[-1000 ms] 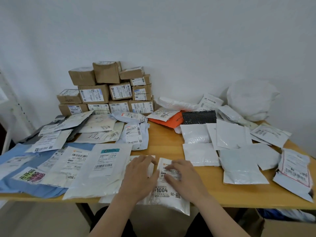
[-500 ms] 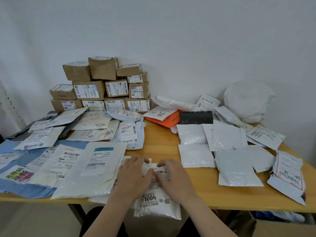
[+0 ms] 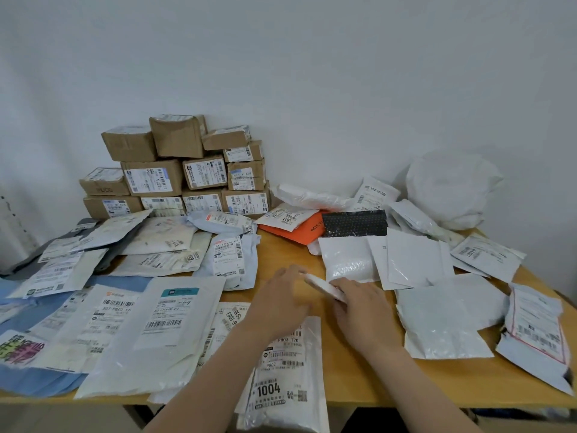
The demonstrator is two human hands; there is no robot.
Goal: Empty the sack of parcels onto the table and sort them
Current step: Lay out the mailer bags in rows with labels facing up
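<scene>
Right hand (image 3: 365, 310) pinches a small white packet (image 3: 324, 287) just above the table (image 3: 390, 382). Left hand (image 3: 281, 304) is at the packet's far end; blur hides whether it grasps. Under both wrists: bag marked 1004 (image 3: 281, 379), overhanging the near edge. Left of the left hand: flat mailers (image 3: 162, 326), labels up. Right of the right hand: plain white pouches (image 3: 437, 326). Beyond the hands: boxes (image 3: 187, 176) stacked at the wall. Far right beyond: white sack (image 3: 449, 185), slumped.
</scene>
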